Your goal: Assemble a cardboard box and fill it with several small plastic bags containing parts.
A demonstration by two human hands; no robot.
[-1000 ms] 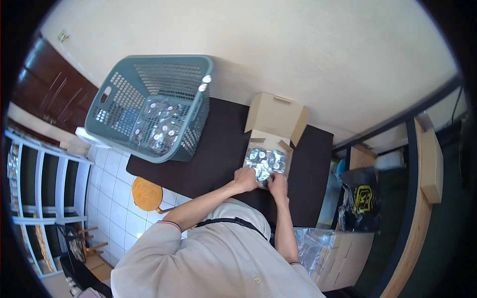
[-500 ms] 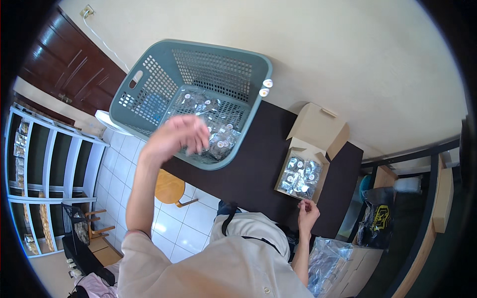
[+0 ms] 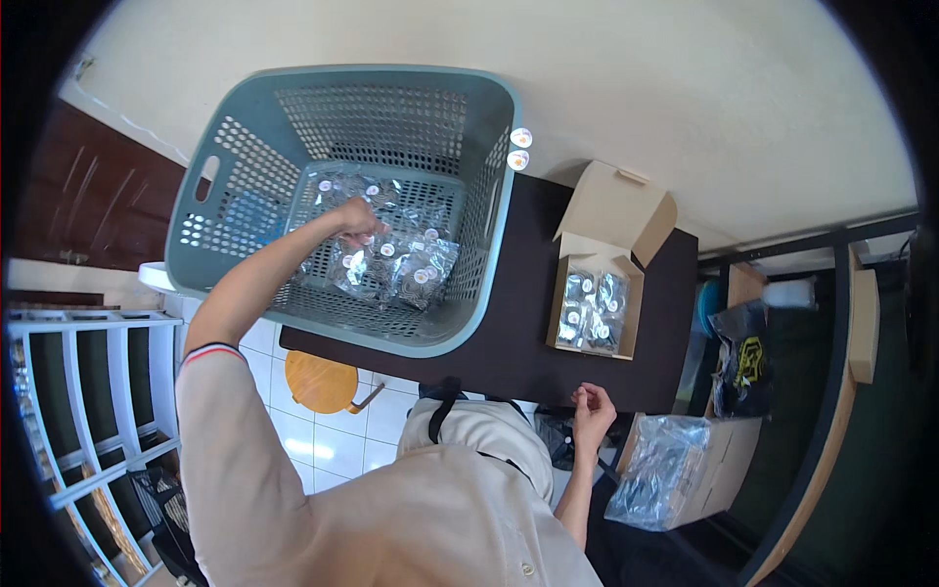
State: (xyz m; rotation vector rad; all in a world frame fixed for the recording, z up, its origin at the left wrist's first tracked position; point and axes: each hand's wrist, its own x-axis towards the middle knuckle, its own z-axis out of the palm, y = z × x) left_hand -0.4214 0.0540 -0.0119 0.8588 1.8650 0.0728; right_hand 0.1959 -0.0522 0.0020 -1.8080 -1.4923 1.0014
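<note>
My left hand [image 3: 360,221] is down inside a large grey-green plastic basket [image 3: 494,230], its fingers curled together among small clear packets [image 3: 370,264] with dark contents and round white labels. Its fingertips are over the packets, and what they hold, if anything, cannot be made out. By the front edge of the dark table [image 3: 514,328] is my right hand [image 3: 593,416], loosely closed with nothing visible in it. Beyond that hand, an open cardboard box [image 3: 634,318] with its lid raised holds several of the same packets [image 3: 593,308].
Two small round labels [image 3: 519,149] are near the basket's right rim. A round wooden stool [image 3: 321,382] stands on the tiled floor below the table. On the right are a shelf frame [image 3: 831,430], a black bag [image 3: 741,362] and a plastic-covered carton [image 3: 675,470].
My left hand has gone from above the basket's near rim down among the packets. My right hand has drawn away from the box's front. The whole view has shifted and turned somewhat.
</note>
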